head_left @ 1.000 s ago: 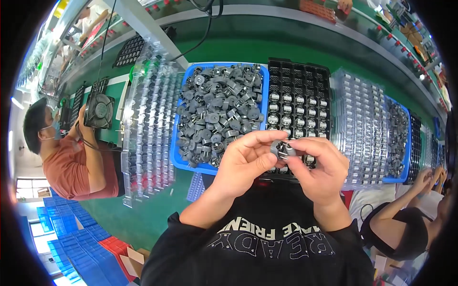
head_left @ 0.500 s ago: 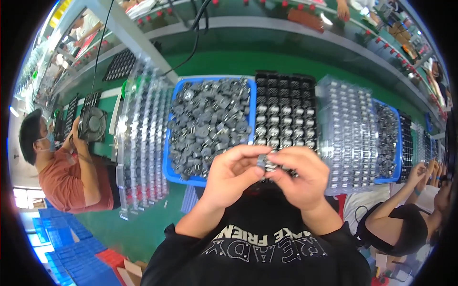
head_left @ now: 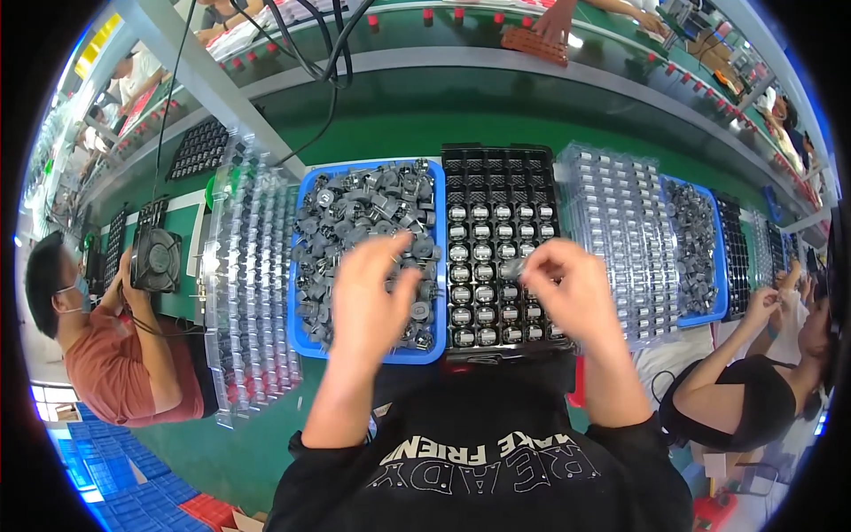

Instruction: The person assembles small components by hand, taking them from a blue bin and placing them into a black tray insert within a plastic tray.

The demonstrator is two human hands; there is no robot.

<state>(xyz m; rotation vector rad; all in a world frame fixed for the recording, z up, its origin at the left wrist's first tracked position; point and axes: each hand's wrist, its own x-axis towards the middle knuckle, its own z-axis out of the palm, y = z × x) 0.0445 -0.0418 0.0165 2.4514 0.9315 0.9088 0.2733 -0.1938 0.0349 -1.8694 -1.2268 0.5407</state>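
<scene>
My left hand [head_left: 368,288] hovers over a blue bin [head_left: 408,357] heaped with small round dark grey parts with metal pins [head_left: 355,204]. Its thumb and fingers are apart, somewhat smeared by motion, and I see nothing in them. Over the right side of a black pocketed tray [head_left: 496,168], my right hand [head_left: 572,288] pinches a small grey part [head_left: 514,268] between thumb and fingertips. Silvery-topped parts [head_left: 484,270] fill the tray's middle and near rows. The far rows hold none.
Stacked clear plastic trays [head_left: 612,239] stand right of the black tray, with another blue bin [head_left: 722,266] beyond. More clear trays [head_left: 253,293] rise at left. A co-worker [head_left: 133,346] at left handles a black fan [head_left: 158,259]; another person [head_left: 736,399] sits at right. Black cables [head_left: 332,71] hang ahead.
My hands, together around a small part before, have separated. The left moved left over the bin; the right keeps a small part over the tray. The view has shifted slightly.
</scene>
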